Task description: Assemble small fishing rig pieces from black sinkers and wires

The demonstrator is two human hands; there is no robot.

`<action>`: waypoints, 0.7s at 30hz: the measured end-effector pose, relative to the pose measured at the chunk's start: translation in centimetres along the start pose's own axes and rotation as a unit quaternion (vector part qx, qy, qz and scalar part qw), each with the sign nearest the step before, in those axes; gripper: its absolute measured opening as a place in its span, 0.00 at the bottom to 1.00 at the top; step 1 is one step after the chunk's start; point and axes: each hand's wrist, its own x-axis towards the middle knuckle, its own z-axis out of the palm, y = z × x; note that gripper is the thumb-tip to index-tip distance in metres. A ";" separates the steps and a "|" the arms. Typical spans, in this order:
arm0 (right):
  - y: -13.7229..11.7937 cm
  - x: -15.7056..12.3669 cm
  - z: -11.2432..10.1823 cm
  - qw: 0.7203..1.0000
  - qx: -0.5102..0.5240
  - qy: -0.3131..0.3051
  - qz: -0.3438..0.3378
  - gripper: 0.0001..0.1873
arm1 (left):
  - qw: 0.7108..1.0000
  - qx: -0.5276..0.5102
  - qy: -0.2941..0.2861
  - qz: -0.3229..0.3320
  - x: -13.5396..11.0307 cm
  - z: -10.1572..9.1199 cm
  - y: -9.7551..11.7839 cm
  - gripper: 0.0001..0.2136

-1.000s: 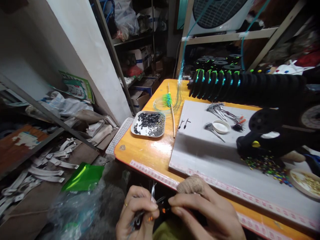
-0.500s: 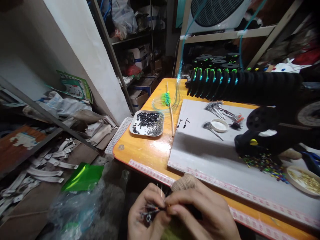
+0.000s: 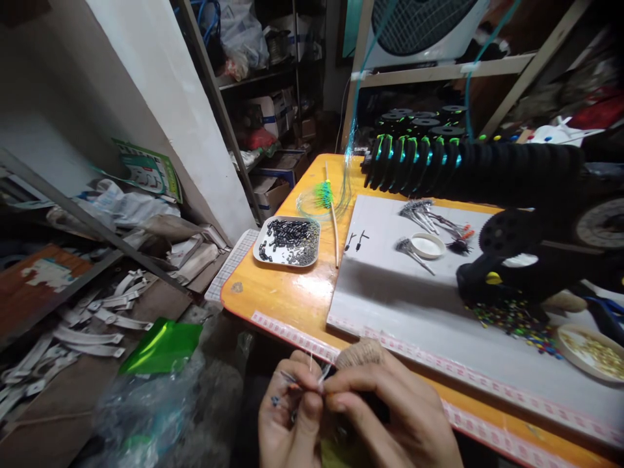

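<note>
Just off the table's front edge, my two hands meet with their fingertips close together. My left hand (image 3: pixel 287 426) is closed round several small dark and orange pieces (image 3: pixel 275 401); thin pale strands (image 3: pixel 311 362) stick up from its fingertips. Thumb and forefinger of my right hand (image 3: pixel 402 409) are pinched right beside the left fingertips; what lies between them is too small and hidden to name. A beige ribbed piece (image 3: pixel 361 353) shows behind the right knuckles.
On the yellow table (image 3: pixel 287 299) are a white tray (image 3: pixel 258 255) of black tubes and grey bits, a wooden stick (image 3: pixel 335 234), and a white board (image 3: pixel 390 312) bearing wire bundles. A black machine with spools (image 3: pixel 472 166) overhangs the board. A dish (image 3: pixel 565 335) holds gold-coloured bits.
My left hand has turned slightly and shifted a little right, its thumb now more upright. The pieces in it have tilted, and pale strands show more clearly between the fingertips.
</note>
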 end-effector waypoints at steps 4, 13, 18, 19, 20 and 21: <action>-0.2 0.3 -0.3 1.000 -0.005 -0.003 -0.005 0.10 | 0.998 0.055 0.010 0.023 0.1 -0.2 -0.1 0.12; 0.2 0.4 1.4 0.990 -0.097 0.023 -0.099 0.09 | 0.983 0.081 0.060 0.150 0.8 -0.2 1.3 0.17; 0.1 0.8 0.4 0.980 -0.166 0.044 -0.106 0.13 | 0.951 0.118 0.069 0.277 3.6 -2.5 5.1 0.14; 0.0 0.9 0.1 0.982 -0.157 0.043 -0.096 0.14 | 0.922 0.193 0.050 0.333 4.6 -2.9 6.1 0.11; -0.1 1.2 -0.2 0.985 -0.140 0.046 -0.086 0.13 | 0.872 0.307 0.022 0.380 5.6 -3.2 7.0 0.08; -0.2 1.4 -0.4 0.989 -0.120 0.044 -0.071 0.11 | 0.808 0.423 -0.014 0.410 6.7 -3.4 7.8 0.05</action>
